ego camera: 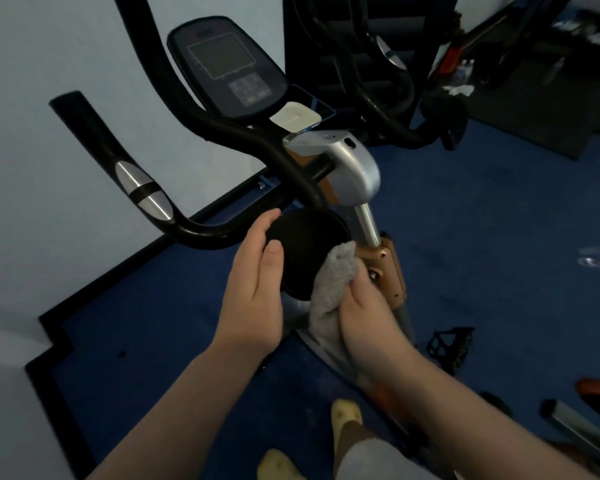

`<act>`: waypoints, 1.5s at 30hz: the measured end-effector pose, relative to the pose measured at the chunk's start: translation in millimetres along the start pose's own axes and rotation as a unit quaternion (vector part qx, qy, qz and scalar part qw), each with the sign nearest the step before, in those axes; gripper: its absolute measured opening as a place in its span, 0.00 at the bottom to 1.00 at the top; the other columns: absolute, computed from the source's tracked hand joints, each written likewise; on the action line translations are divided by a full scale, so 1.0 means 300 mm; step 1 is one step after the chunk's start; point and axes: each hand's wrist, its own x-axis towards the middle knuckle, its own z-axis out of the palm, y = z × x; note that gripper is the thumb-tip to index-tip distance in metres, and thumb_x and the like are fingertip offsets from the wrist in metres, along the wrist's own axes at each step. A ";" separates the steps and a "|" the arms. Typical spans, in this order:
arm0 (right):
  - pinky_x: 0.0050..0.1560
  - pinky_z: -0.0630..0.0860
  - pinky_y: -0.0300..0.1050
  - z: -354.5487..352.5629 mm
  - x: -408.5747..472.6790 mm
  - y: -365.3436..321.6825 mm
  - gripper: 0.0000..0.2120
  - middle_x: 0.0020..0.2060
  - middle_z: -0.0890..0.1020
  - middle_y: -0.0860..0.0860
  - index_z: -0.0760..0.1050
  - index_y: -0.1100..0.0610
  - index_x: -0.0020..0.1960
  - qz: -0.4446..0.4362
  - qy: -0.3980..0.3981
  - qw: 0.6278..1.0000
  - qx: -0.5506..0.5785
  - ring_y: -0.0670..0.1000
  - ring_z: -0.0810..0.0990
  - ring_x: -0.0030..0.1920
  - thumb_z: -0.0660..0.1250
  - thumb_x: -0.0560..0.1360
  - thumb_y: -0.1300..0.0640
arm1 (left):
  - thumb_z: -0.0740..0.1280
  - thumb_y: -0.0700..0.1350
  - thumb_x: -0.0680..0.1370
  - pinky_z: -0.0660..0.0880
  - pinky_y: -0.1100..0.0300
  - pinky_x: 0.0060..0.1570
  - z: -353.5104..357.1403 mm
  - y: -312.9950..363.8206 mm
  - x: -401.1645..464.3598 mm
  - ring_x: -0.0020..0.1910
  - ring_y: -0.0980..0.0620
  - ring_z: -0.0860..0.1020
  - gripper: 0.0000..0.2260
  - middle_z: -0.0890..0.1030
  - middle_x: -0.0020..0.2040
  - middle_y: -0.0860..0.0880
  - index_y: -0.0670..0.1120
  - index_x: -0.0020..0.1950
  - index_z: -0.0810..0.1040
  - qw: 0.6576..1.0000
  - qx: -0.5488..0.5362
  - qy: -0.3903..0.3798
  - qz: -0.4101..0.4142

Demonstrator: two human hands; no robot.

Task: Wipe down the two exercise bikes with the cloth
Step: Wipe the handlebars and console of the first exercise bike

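The right hand (364,317) bunches the grey cloth (333,278) against the bike's black round knob (305,251); the left hand (253,282), fingers straight, steadies that knob; below the console (227,69); cloth looks soft, light, best gripped bunched.

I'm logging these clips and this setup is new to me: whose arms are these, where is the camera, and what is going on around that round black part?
There is no robot here: the camera sits on a person's head and looks down at their two bare arms. In front stands an exercise bike with black handlebars and a console. The left hand rests open against a round black disc under the handlebars. The right hand grips a grey cloth pressed to that disc's edge. The floor is blue carpet; a second machine stands behind.
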 end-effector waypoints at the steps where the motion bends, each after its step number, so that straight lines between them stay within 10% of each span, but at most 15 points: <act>1: 0.42 0.76 0.38 -0.040 0.002 0.008 0.08 0.40 0.80 0.45 0.70 0.57 0.53 -0.032 0.014 0.999 -0.026 0.43 0.79 0.41 0.53 0.83 0.56 | 0.53 0.58 0.80 0.68 0.49 0.70 0.000 -0.002 -0.004 0.69 0.58 0.70 0.20 0.73 0.69 0.57 0.61 0.72 0.67 1.000 0.001 0.000 -0.003; 5: 0.32 0.69 0.29 -0.163 0.094 -0.063 0.07 0.38 0.76 0.42 0.64 0.41 0.47 -0.155 0.081 0.980 -0.097 0.39 0.77 0.38 0.49 0.81 0.44 | 0.53 0.59 0.80 0.66 0.49 0.71 0.002 0.001 -0.001 0.69 0.60 0.69 0.20 0.73 0.68 0.59 0.63 0.72 0.67 1.000 -0.008 0.006 -0.007; 11: 0.51 0.68 0.41 -0.142 0.330 -0.254 0.12 0.52 0.74 0.46 0.74 0.53 0.56 -0.409 -0.213 0.800 -0.384 0.46 0.71 0.53 0.54 0.82 0.49 | 0.54 0.57 0.80 0.74 0.69 0.53 0.046 0.013 -0.039 0.60 0.65 0.76 0.19 0.76 0.60 0.67 0.60 0.71 0.65 0.998 -0.024 0.065 0.000; 18: 0.51 0.71 0.39 -0.258 0.426 -0.388 0.14 0.49 0.76 0.42 0.75 0.51 0.55 -0.539 -0.274 0.745 -0.282 0.43 0.74 0.52 0.52 0.83 0.47 | 0.55 0.63 0.77 0.80 0.50 0.46 0.083 0.021 -0.046 0.50 0.57 0.81 0.14 0.81 0.53 0.59 0.65 0.61 0.70 0.987 -0.029 0.156 -0.011; 22: 0.59 0.71 0.43 -0.127 0.425 -0.337 0.15 0.56 0.76 0.43 0.73 0.49 0.64 -0.446 -0.370 0.748 -0.324 0.43 0.73 0.57 0.56 0.81 0.48 | 0.55 0.64 0.75 0.77 0.39 0.44 0.131 0.017 -0.051 0.44 0.52 0.81 0.12 0.81 0.47 0.56 0.65 0.56 0.70 0.968 -0.039 0.244 -0.035; 26: 0.54 0.71 0.47 -0.081 0.447 -0.254 0.12 0.50 0.78 0.45 0.72 0.49 0.60 -0.434 -0.412 0.734 -0.322 0.45 0.75 0.51 0.55 0.82 0.48 | 0.51 0.68 0.72 0.75 0.59 0.38 0.161 0.003 -0.079 0.40 0.59 0.78 0.13 0.78 0.46 0.63 0.67 0.52 0.65 0.956 0.055 0.281 -0.063; 36: 0.42 0.69 0.48 0.100 0.463 -0.371 0.13 0.32 0.70 0.41 0.60 0.40 0.40 -0.541 -0.524 0.510 -0.415 0.45 0.71 0.36 0.47 0.83 0.45 | 0.57 0.69 0.71 0.78 0.42 0.44 0.272 -0.004 -0.097 0.44 0.52 0.81 0.17 0.81 0.47 0.52 0.66 0.57 0.61 0.918 -0.017 0.393 -0.058; 41: 0.48 0.74 0.48 0.083 0.510 -0.405 0.15 0.42 0.79 0.44 0.72 0.46 0.51 -0.490 -0.643 0.470 -0.355 0.43 0.78 0.44 0.48 0.83 0.44 | 0.61 0.68 0.71 0.78 0.43 0.50 0.289 -0.005 -0.086 0.50 0.56 0.81 0.25 0.80 0.56 0.61 0.61 0.64 0.60 0.907 -0.062 0.414 -0.042; 45: 0.45 0.69 0.44 0.156 0.465 -0.411 0.17 0.35 0.77 0.40 0.70 0.39 0.40 -0.517 -0.641 0.422 -0.379 0.40 0.76 0.39 0.48 0.82 0.42 | 0.66 0.64 0.71 0.78 0.49 0.55 0.243 -0.017 -0.100 0.55 0.57 0.80 0.27 0.79 0.56 0.60 0.58 0.66 0.62 0.926 -0.057 0.371 -0.032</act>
